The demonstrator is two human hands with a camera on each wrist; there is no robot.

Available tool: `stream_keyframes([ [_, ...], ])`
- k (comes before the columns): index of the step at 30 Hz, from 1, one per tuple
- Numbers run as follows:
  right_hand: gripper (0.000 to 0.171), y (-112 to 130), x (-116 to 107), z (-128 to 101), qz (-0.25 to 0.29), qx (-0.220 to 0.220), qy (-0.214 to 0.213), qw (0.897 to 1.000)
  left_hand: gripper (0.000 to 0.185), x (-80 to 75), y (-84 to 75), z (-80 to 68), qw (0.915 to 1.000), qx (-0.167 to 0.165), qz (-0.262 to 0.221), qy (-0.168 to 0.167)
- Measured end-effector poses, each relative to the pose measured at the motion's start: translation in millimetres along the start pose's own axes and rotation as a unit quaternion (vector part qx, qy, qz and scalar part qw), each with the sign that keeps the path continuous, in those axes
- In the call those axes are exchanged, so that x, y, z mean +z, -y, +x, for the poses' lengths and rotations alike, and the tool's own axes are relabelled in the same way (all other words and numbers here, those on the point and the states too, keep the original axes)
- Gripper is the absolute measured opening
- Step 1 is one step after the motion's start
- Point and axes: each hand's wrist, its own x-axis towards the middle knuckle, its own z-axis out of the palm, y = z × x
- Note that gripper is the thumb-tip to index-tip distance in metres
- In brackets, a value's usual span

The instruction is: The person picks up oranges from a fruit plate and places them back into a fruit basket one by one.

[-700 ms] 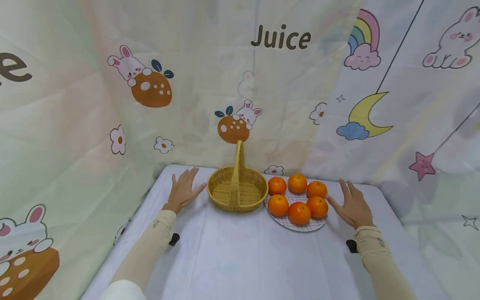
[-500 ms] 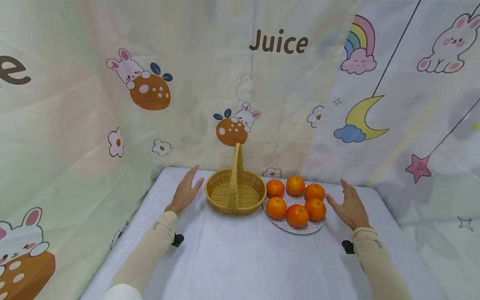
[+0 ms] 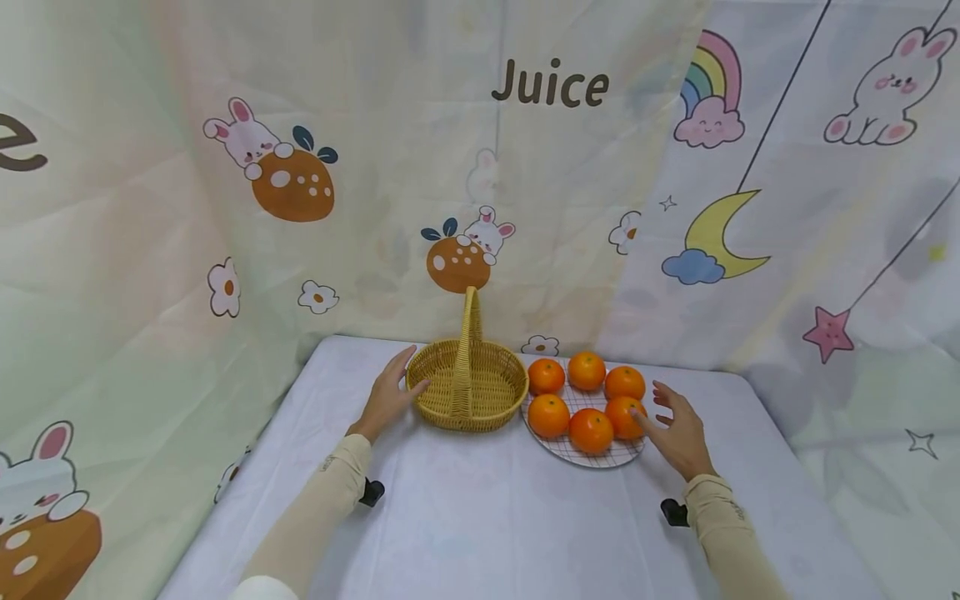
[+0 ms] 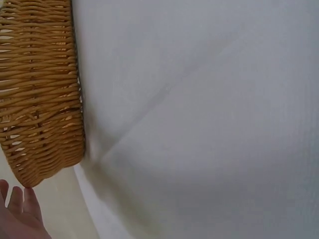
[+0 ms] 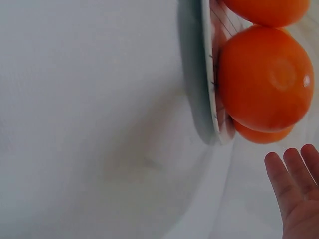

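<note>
Basket (image 3: 491, 421) and plate (image 3: 559, 449) of 6 oranges (image 3: 591, 431) sit between unclosed left grip (image 3: 386, 398) and right grip (image 3: 679, 433), tabletop (image 3: 487, 517) open along near edges.

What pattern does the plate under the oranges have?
The plate has thin grid lines on white, clearest in the head view.

Beige left sleeve (image 3: 313, 510) and right sleeve (image 3: 726, 533), latter wrinkled near the wrist; dark lettering (image 3: 327, 463) on both. White fabric (image 3: 264, 588) at left sleeve's upper end. Black unit (image 3: 372, 492) at each wrist. Left hand (image 3: 384, 402), right hand (image 3: 678, 435) bare.
</note>
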Motion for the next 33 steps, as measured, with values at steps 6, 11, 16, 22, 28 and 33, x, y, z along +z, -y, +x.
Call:
stream_keyframes([
  [6,0.082,-3,11,-5,0.015,0.018,-0.002,1.0,0.075,6.7,-1.4,-1.7,0.9992,0.029,0.01,-0.026],
  [11,0.076,-6,18,-9,0.021,0.011,-0.002,1.0,0.079,11.7,1.5,-2.0,0.9979,0.051,-0.001,-0.039],
  [16,0.078,-9,24,-12,0.022,0.022,0.006,0.999,0.073,13.5,4.1,-4.4,0.9981,0.034,-0.015,-0.05],
  [22,0.087,-12,28,-11,0.026,0.038,0.024,0.999,0.07,14.5,8.6,-6.7,0.9977,0.027,-0.025,-0.058],
  [28,0.085,-12,30,-11,0.03,0.029,0.019,0.999,0.069,13.9,12.2,-5.4,0.9977,0.027,-0.033,-0.052],
  [33,0.085,-14,31,-10,0.034,0.042,0.02,0.998,0.069,13.5,12.3,-4.7,0.9981,0.022,-0.026,-0.051],
])
